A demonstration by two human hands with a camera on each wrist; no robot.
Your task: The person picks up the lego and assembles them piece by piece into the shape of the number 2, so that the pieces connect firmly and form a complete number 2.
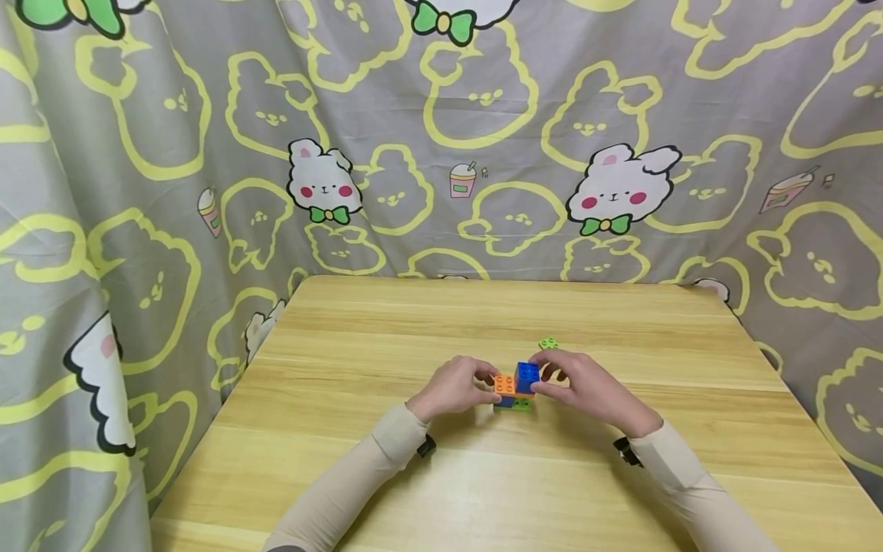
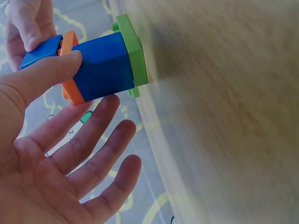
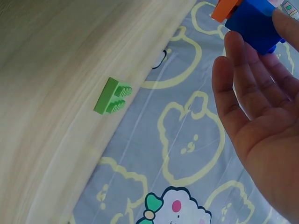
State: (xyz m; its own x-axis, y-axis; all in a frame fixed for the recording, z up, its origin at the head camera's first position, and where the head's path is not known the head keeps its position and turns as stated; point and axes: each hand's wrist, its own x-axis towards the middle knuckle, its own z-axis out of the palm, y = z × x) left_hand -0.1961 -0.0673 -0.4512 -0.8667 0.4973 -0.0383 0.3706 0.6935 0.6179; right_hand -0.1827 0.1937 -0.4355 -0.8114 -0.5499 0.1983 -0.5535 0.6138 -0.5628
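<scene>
A small stack of toy building bricks stands on the table. At its base is a green plate [image 2: 134,51], with a lower blue brick [image 2: 103,65] on it. Above that lies an orange plate [image 1: 504,382]. My left hand [image 1: 457,389] pinches the stack around the lower blue brick and the orange plate, its other fingers spread. An upper blue brick [image 1: 527,374] sits at the right end of the orange plate. Thumb and fingers of my right hand [image 1: 588,385] pinch that brick; the left wrist view shows it against the orange plate. Whether it is pressed fully on, I cannot tell.
Just beyond my right hand, a loose green brick [image 3: 108,96] lies on the wooden table [image 1: 386,330]. A grey patterned curtain [image 1: 386,207] hangs along the table's back and sides.
</scene>
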